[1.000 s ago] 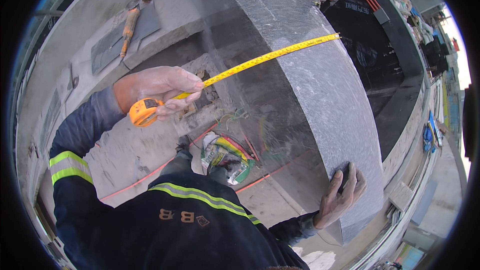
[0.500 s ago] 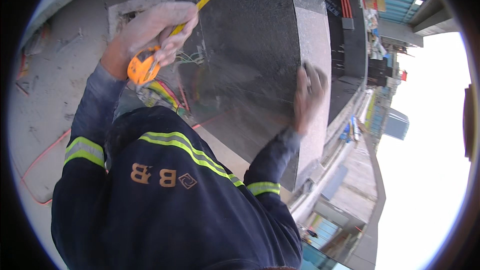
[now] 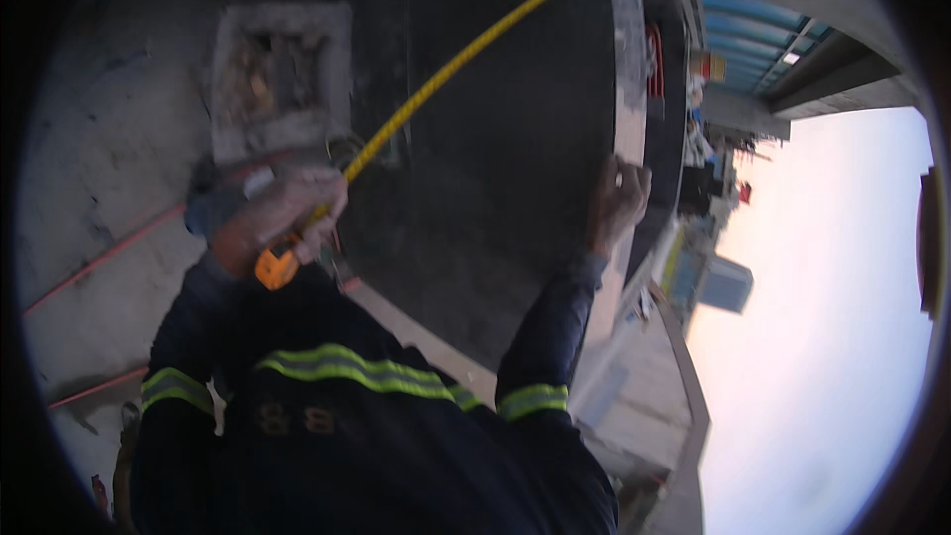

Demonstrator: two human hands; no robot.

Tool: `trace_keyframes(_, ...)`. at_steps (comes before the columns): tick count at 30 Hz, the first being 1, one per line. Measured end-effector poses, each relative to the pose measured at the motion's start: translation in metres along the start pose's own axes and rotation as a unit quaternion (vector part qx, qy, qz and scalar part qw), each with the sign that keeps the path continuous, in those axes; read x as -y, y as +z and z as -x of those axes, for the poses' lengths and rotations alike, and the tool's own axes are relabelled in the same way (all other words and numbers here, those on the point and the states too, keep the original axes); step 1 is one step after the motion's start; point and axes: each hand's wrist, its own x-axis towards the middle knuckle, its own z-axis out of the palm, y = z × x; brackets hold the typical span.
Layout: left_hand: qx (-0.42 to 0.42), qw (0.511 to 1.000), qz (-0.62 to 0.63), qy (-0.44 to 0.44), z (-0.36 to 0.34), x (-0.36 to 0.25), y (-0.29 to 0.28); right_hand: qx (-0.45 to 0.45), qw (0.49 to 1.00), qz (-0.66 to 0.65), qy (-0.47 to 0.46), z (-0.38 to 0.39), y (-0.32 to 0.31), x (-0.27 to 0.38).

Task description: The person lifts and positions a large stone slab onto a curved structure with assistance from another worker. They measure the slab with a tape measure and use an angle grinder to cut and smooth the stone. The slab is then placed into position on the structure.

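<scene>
The left hand [image 3: 289, 210] grips an orange tape measure [image 3: 275, 268], its long yellow blade [image 3: 436, 85] bowed. By the pale edge [image 3: 631, 89] of the dark panel [image 3: 505, 149], the right hand [image 3: 621, 196] curls, its grip unclear.

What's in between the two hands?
In the head view, only the dark panel shows between the left hand and right hand. The yellow tape measure blade slants up from the left hand, above that stretch in the picture.
</scene>
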Motion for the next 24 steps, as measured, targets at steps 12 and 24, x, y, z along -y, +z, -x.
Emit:
trace_keyframes(12, -0.093, 0.917, -0.359, 0.145, -0.014, -0.235, 0.025, 0.082, 0.992, 0.013, 0.091, -0.018, 0.004, 0.010)
trace_keyframes(24, 0.005, 0.827, -0.559, -0.055, -0.239, -0.511, 0.090, 0.158, 0.967, 0.147, 0.136, -0.040, 0.011, 0.041)
